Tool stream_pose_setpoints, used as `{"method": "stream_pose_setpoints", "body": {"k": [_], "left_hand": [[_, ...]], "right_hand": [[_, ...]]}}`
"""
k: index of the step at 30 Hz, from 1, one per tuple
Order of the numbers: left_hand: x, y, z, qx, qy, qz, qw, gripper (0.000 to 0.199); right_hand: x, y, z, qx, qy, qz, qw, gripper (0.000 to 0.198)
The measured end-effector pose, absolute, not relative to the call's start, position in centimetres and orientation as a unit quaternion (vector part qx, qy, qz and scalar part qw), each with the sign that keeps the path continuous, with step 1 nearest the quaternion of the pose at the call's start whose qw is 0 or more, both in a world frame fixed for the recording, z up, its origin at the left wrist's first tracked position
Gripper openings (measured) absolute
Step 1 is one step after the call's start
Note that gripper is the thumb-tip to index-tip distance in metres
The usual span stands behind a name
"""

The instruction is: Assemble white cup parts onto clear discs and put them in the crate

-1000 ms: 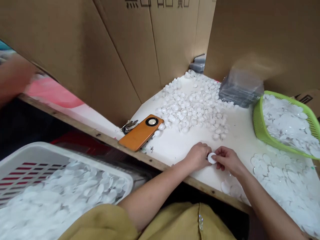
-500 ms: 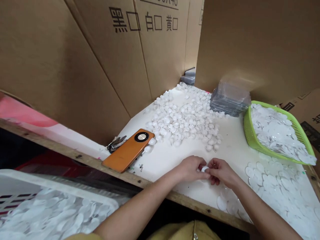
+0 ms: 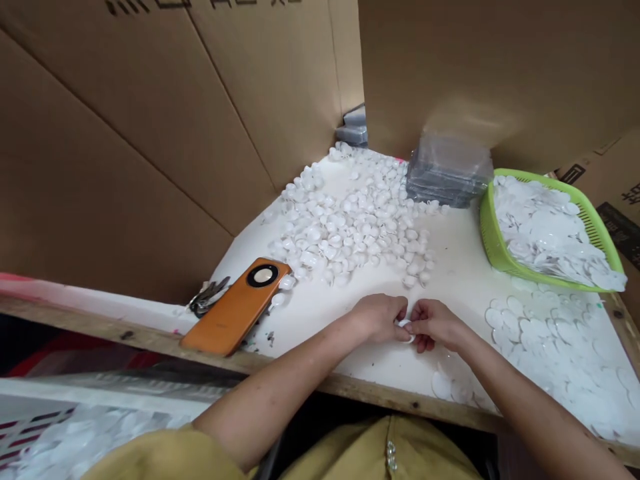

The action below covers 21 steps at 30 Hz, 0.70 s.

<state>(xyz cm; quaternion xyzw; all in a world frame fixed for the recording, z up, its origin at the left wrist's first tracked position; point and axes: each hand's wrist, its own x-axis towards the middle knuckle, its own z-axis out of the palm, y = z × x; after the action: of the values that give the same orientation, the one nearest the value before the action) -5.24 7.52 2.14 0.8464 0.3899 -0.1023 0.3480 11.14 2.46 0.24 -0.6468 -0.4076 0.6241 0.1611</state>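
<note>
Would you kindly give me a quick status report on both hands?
Left hand and right hand pinch one small white piece together. Loose white discs nearby; nothing blocking.

Bare bench (image 3: 465, 267) is lying open just ahead of my hands (image 3: 406, 321), a strip running between the small caps (image 3: 350, 227) and the discs (image 3: 550, 340). The phone (image 3: 235, 313) and keys (image 3: 205, 299) are blocking my left side, the green basket (image 3: 493, 250) and clear stack (image 3: 447, 170) are crowding the right, and cardboard walls (image 3: 150, 133) are closing off the back.
</note>
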Motion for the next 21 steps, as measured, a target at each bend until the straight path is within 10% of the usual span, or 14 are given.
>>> {"method": "stream_pose_setpoints", "body": {"k": [13, 21], "left_hand": [[-6.8, 4.0, -0.3, 0.87, 0.382, 0.084, 0.302, 0.024], [-6.6, 4.3, 0.2, 0.858, 0.397, 0.08, 0.316, 0.022]], "right_hand": [[15.7, -1.5, -0.6, -0.702, -0.491, 0.362, 0.367, 0.021], [26.3, -5.9, -0.1, -0.814, -0.529, 0.026, 0.238, 0.022]]}}
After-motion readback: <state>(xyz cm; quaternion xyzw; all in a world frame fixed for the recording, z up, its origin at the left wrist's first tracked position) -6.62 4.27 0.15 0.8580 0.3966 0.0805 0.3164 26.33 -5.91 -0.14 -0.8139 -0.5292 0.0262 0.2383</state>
